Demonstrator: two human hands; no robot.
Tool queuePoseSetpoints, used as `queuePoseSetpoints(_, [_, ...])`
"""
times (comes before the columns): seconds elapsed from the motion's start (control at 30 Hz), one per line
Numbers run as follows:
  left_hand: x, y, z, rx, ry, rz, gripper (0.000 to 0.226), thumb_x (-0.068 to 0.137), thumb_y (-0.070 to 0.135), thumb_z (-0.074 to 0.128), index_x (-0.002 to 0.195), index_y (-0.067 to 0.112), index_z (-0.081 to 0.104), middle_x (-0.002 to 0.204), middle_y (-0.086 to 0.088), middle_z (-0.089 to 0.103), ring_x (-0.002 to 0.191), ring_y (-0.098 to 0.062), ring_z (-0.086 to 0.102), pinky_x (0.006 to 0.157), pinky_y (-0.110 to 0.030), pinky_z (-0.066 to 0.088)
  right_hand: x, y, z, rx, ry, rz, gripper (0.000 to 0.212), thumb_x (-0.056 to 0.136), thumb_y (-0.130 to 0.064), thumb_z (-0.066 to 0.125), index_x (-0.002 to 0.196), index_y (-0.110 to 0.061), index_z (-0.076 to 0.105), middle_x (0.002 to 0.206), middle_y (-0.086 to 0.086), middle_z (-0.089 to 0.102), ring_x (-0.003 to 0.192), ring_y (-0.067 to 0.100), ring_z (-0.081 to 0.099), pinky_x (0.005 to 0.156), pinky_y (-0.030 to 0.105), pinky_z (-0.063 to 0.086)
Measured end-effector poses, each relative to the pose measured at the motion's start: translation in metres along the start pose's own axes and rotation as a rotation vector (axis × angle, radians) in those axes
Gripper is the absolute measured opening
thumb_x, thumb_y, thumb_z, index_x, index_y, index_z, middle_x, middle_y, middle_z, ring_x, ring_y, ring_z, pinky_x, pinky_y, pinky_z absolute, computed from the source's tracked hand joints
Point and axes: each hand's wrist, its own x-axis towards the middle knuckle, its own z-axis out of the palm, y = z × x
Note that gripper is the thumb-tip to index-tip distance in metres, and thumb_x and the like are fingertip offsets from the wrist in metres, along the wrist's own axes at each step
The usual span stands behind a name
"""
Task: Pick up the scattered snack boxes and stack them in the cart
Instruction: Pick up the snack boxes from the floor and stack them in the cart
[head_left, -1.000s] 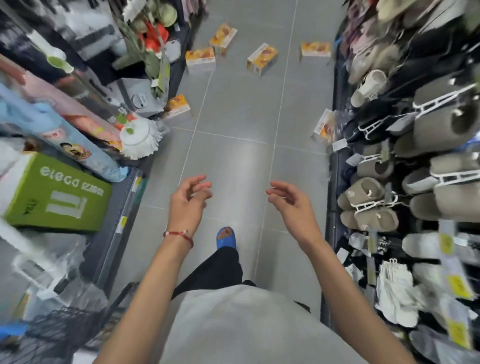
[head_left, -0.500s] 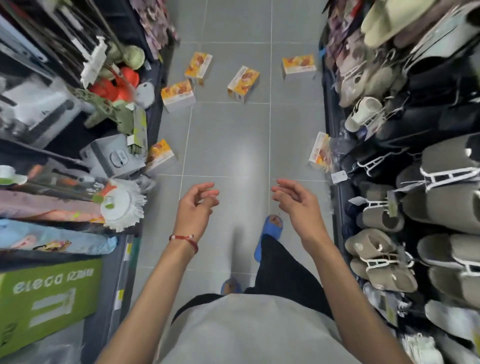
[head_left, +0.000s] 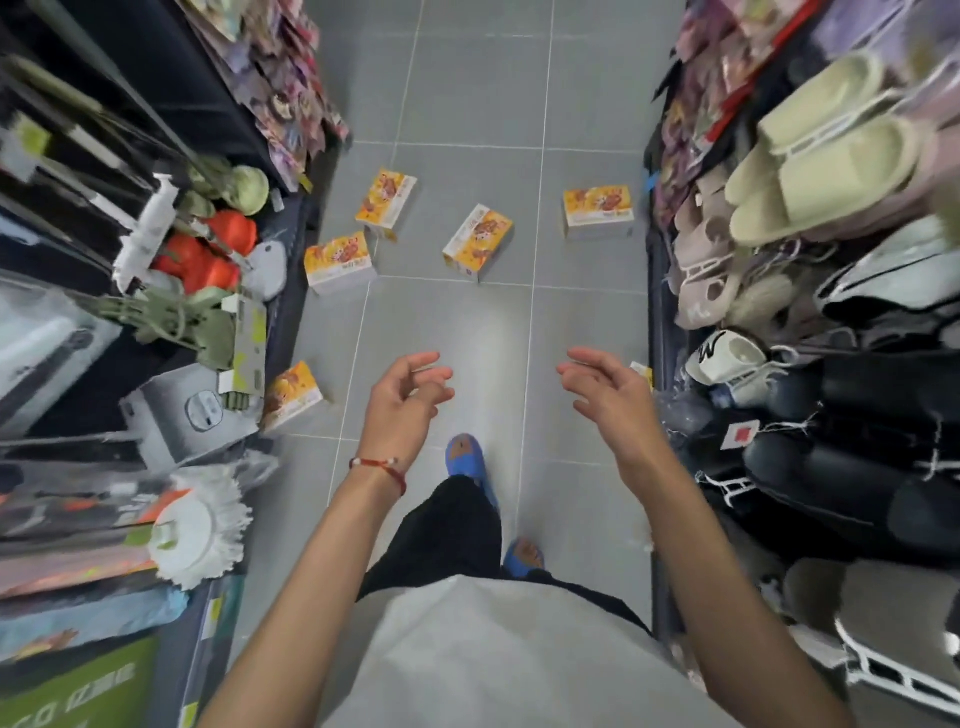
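Note:
Several orange-and-yellow snack boxes lie scattered on the grey tiled aisle floor. One box (head_left: 386, 202) is farthest, another (head_left: 338, 262) lies left of it, one (head_left: 478, 242) sits in the middle and one (head_left: 598, 212) at the right. A nearer box (head_left: 291, 397) leans by the left shelf, and a corner of another (head_left: 643, 373) peeks out behind my right hand. My left hand (head_left: 402, 402) and my right hand (head_left: 608, 397) hover in front of me, fingers loosely curled, holding nothing. The cart is out of view.
Left shelving (head_left: 156, 291) holds mops, cleaning tools and a grey boxed item (head_left: 187, 415) jutting toward the aisle. Right racks (head_left: 810, 312) hang slippers and sandals. My feet in blue slippers (head_left: 467, 460) stand on the floor between them.
I have walked forward along the aisle; the boxes now appear nearer and lower in view. The cart seen earlier at bottom left has dropped out of view. Both hands stay empty.

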Motion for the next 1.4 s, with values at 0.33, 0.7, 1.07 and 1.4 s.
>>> queuePoseSetpoints(0.33, [0.229, 0.124, 0.049, -0.004, 0.026, -0.019, 0.025, 0.100, 0.008, 0.052, 0.117, 0.023, 0.063, 0.108, 0.006, 0.072, 0.094, -0.011, 0.071, 0.089, -0.028, 0.052, 0.211, -0.126, 0.018, -0.064, -0.006, 0.049, 0.028, 0.100, -0.019, 0.064, 0.128, -0.024, 0.067, 0.124, -0.002, 0.072, 0.115, 0.010, 0.066, 0.100, 0.029, 0.052])
queuePoseSetpoints(0.7, [0.402, 0.218, 0.125, 0.018, 0.071, -0.158, 0.023, 0.099, 0.009, 0.054, 0.116, 0.021, 0.064, 0.111, -0.001, 0.072, 0.097, -0.018, 0.070, 0.088, -0.030, 0.050, 0.424, -0.230, -0.002, -0.112, -0.059, 0.153, 0.024, 0.099, -0.021, 0.067, 0.122, -0.025, 0.070, 0.118, -0.001, 0.074, 0.112, 0.014, 0.068, 0.101, 0.035, 0.053])
queuePoseSetpoints(1.07, [0.488, 0.250, 0.182, -0.224, 0.284, -0.357, 0.025, 0.100, 0.011, 0.054, 0.123, 0.016, 0.062, 0.110, -0.002, 0.071, 0.094, -0.019, 0.069, 0.085, -0.028, 0.051, 0.591, -0.308, -0.011, -0.340, -0.240, 0.251, 0.025, 0.099, -0.020, 0.067, 0.124, -0.021, 0.068, 0.118, 0.003, 0.069, 0.110, 0.017, 0.067, 0.072, 0.025, 0.051])
queuePoseSetpoints(1.4, [0.579, 0.177, 0.157, -0.319, 0.296, -0.584, 0.024, 0.097, 0.006, 0.057, 0.121, 0.006, 0.062, 0.112, -0.013, 0.066, 0.088, -0.020, 0.064, 0.056, -0.012, 0.049, 0.678, -0.282, 0.043, -0.656, -0.264, 0.273, 0.029, 0.100, -0.016, 0.062, 0.128, -0.015, 0.068, 0.125, 0.003, 0.067, 0.113, 0.015, 0.060, 0.103, 0.035, 0.047])
